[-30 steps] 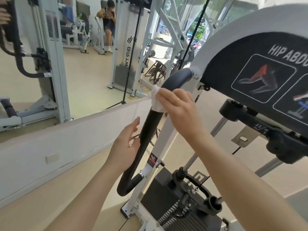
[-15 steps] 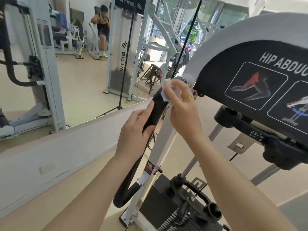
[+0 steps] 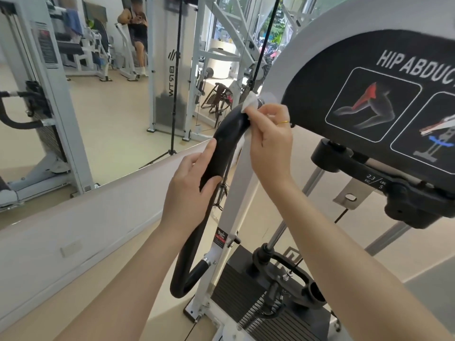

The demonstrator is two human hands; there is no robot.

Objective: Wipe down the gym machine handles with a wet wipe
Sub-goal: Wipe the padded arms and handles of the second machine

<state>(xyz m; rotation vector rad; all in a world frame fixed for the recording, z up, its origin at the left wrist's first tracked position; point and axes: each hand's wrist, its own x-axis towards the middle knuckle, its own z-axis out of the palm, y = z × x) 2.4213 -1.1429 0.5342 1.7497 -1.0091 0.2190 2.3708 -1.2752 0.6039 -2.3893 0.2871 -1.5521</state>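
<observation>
A curved black handle runs from the top of a white hip abduction machine down to a loop near its base. My right hand pinches a white wet wipe against the handle's upper end, where it meets the frame. My left hand grips the handle lower down, thumb and fingers curled round the black tube. Part of the wipe is hidden behind my right fingers.
The machine's black instruction panel fills the upper right, with a weight stack and selector arm below. A low white wall and large mirror stand to the left, reflecting other machines and a person.
My right hand has slid the wipe up the handle to its top end. My left hand has moved up from the lower bend and closed round the tube's middle.
</observation>
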